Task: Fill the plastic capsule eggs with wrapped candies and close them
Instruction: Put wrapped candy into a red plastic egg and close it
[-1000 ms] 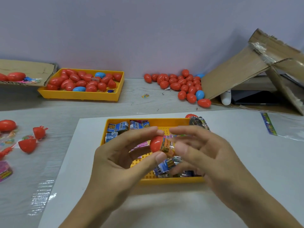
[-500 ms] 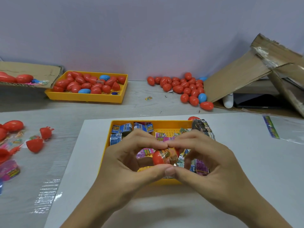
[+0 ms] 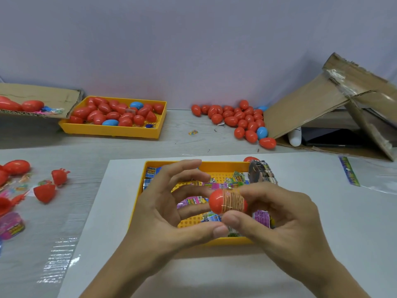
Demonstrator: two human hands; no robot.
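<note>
My right hand [image 3: 285, 216] pinches a red capsule egg [image 3: 221, 201] between thumb and fingers, above the near yellow tray [image 3: 214, 165]. A striped candy wrapper shows over the egg's right half. My left hand [image 3: 163, 211] is just left of the egg with its fingers spread and loosely curved. Its thumb tip lies beside my right thumb, under the egg. Several wrapped candies [image 3: 193, 200] in blue, pink and green lie in the tray, partly hidden by both hands.
A second yellow tray [image 3: 111, 132] of red and blue eggs stands at the back left, and a loose pile of eggs [image 3: 238, 119] at the back centre. A torn cardboard box [image 3: 305, 104] leans at the right. Open red egg halves [image 3: 45, 192] lie at the left.
Both hands pressed together around the egg and candy half a second ago. Now my left hand's fingers have opened away and the egg sits in my right hand, its halves joined.
</note>
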